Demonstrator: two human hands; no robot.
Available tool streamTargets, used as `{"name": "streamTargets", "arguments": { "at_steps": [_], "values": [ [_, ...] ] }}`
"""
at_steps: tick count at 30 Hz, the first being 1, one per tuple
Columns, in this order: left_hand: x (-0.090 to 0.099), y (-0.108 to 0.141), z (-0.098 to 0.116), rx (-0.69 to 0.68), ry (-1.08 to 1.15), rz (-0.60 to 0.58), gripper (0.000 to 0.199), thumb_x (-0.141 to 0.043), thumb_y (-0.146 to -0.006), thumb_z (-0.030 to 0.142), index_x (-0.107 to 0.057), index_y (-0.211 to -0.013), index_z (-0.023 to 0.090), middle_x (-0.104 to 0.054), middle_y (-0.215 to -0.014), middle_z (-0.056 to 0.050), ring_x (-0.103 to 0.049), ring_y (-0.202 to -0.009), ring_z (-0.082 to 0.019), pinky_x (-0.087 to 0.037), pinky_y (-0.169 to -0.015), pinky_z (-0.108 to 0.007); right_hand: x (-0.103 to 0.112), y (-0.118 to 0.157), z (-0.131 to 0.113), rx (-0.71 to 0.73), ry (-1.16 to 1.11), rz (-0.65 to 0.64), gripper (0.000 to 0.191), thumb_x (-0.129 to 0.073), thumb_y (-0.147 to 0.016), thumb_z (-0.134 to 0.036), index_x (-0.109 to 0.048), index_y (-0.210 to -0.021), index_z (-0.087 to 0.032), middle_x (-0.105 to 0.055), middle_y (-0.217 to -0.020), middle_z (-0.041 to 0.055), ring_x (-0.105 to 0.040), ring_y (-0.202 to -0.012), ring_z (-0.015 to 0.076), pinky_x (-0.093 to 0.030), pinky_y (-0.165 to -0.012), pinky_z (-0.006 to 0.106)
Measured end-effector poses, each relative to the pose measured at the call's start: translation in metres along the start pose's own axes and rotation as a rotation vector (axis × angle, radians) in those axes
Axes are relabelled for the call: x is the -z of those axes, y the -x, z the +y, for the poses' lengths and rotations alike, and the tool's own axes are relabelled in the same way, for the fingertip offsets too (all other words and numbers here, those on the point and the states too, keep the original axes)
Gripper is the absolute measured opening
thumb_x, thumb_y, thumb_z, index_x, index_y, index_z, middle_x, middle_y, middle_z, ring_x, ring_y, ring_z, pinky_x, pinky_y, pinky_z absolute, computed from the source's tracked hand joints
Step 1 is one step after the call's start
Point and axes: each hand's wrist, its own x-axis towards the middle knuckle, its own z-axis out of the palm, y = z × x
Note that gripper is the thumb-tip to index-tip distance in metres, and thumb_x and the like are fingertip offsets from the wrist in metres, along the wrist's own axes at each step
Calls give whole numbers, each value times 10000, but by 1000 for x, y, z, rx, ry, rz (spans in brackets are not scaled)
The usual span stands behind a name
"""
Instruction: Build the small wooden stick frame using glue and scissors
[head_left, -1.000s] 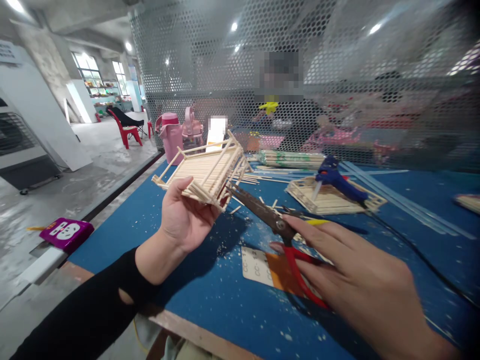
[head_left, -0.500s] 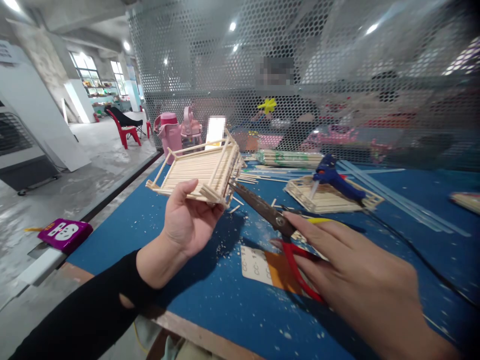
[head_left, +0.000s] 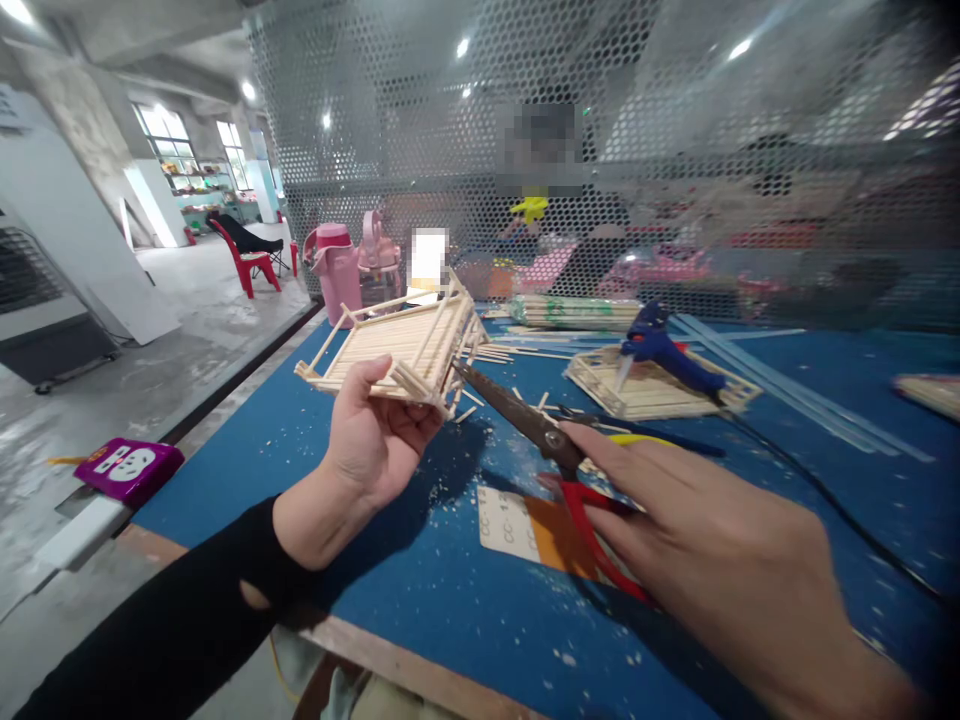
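Note:
My left hand (head_left: pixel 382 440) grips a small frame of pale wooden sticks (head_left: pixel 397 345) by its near edge, thumb on top and fingers underneath. The frame is held tilted above the blue tabletop. In my right hand (head_left: pixel 697 530) is a pair of scissors (head_left: pixel 551 440) with red handles and dark, worn blades. The blade tips are at the frame's right end; whether they touch a stick I cannot tell. Below the scissors lies an orange and white card (head_left: pixel 514 525) with printed letters.
A blue glue gun (head_left: pixel 667 350) rests on another stick frame (head_left: pixel 637 395), its cord running right. Behind are clear glue sticks (head_left: pixel 795 390), a bag of sticks (head_left: pixel 577 312) and a pink jug (head_left: pixel 337 270). A perforated metal screen (head_left: pixel 420 130) stands at the back, a person beyond it.
Both hands keep nearly the same pose. The view has shifted slightly, and the stick frame is turned a little in my left hand; the scissors stay by its right end.

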Motion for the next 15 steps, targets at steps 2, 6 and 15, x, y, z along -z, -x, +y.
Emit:
{"name": "streamTargets", "arguments": {
  "at_steps": [2, 6, 15],
  "values": [
    [1, -1, -1, 2, -12, -2, 205, -640, -600, 302, -650, -730, 144, -692, -652, -30, -600, -540, -121, -480, -559, -240, -1, -1, 0, 21, 2, 4, 322, -416, -943, -227, -665, -1095, -90, -738, -858, 117, -708, -735, 233, -502, -540, 315],
    [2, -2, -3, -11, -19, -5, 196, -637, -606, 298, -649, -731, 147, -683, -647, -29, -606, -561, -128, -484, -569, -246, -1, -2, 1, 32, -11, -6, 352, -387, -951, -234, -670, -1071, -62, -745, -856, 137, -719, -705, 242, -531, -530, 328],
    [1, -2, -4, 0, -20, 18, 162, -621, -625, 284, -638, -703, 144, -689, -660, -33, -612, -576, -121, -493, -566, -225, -5, 0, 0, 0, -99, -40, 383, -371, -962, -253, -672, -1089, -54, -752, -856, 137, -724, -689, 238, -561, -536, 326]
  ]
}}
